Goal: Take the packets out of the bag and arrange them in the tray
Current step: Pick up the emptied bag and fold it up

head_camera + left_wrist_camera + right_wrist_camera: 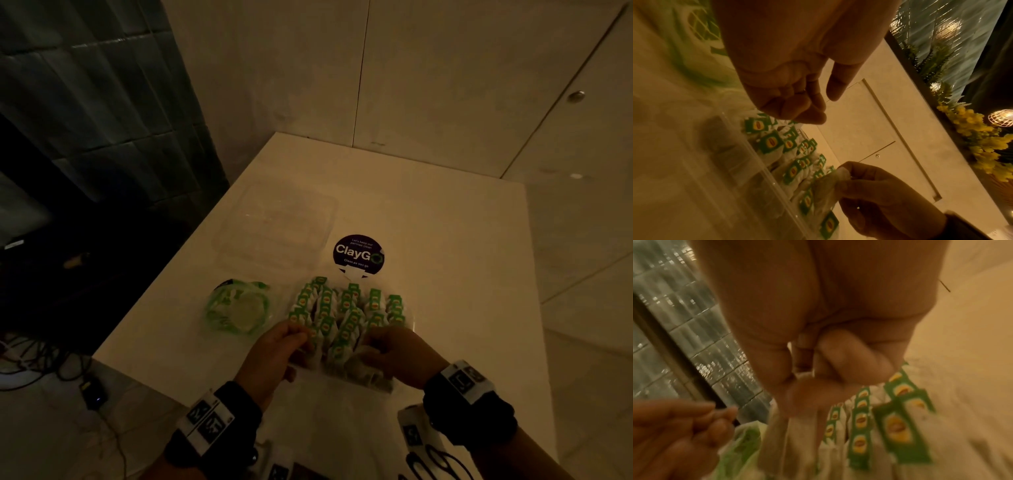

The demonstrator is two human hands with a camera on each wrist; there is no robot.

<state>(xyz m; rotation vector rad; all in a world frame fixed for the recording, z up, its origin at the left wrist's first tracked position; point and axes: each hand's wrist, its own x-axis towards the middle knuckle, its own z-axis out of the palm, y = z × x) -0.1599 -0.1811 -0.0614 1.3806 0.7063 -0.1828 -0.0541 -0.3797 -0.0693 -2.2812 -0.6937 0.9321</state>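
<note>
Dim, yellowish light over a white table [428, 240]. On it, a clear plastic tray [748, 164] near the front edge, packed with rows of white tea packets [346, 308] standing upright, each tagged green with a yellow-and-red mark. Just left of the tray, a crumpled green-and-clear bag [236, 308], lying slack on the tabletop and apart from both hands. Behind the tray, a clear lid or second container [284, 226], and to its right a round dark sticker [358, 255] reading "ClayGo". Left hand [274, 356] at the tray's near left corner, fingers curled in with the tips gathered close to the thumb — from the left wrist view, hovering right above the nearest packets, though whether anything is pinched between them cannot be told. Right hand [394, 353] at the near right of the tray, thumb and forefinger closed on the top of one white packet [836, 180] — held at the front row, among the others. In the right wrist view, much blur; fingers [840, 360] bunched tight, green tags directly below. Black wrist straps with white patterned markers on both arms. Behind the table, pale panelled walls and a small round knob [577, 96]; to the left, dark glossy tiles [85, 85] and tangled cables [41, 359] on the floor.
</note>
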